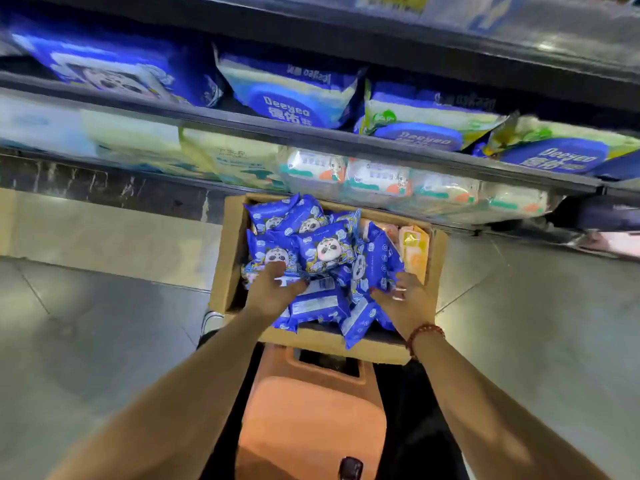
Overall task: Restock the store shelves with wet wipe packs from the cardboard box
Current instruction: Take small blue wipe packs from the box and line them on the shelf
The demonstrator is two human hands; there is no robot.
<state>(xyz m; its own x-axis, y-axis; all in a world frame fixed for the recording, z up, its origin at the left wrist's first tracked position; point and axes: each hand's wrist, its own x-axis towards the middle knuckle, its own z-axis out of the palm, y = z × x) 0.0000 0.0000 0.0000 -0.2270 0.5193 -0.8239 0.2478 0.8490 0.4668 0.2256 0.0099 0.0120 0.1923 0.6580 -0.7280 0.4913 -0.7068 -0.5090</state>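
Observation:
An open cardboard box (227,258) sits on the floor below the shelves, full of several blue wet wipe packs (325,252) printed with a panda face. A few orange and yellow packs (414,247) lie at its right side. Both my hands reach into the box. My left hand (275,289) lies on the pile at the left, fingers curling round a blue pack. My right hand (403,299), with a bead bracelet at the wrist, grips blue packs at the right side of the pile.
The lowest shelf (381,188) just above the box holds white packs with orange and teal print. The shelf above carries large blue Deeyeo packs (287,98). An orange plastic stool (311,410) stands under me, in front of the box. Grey floor tiles lie on both sides.

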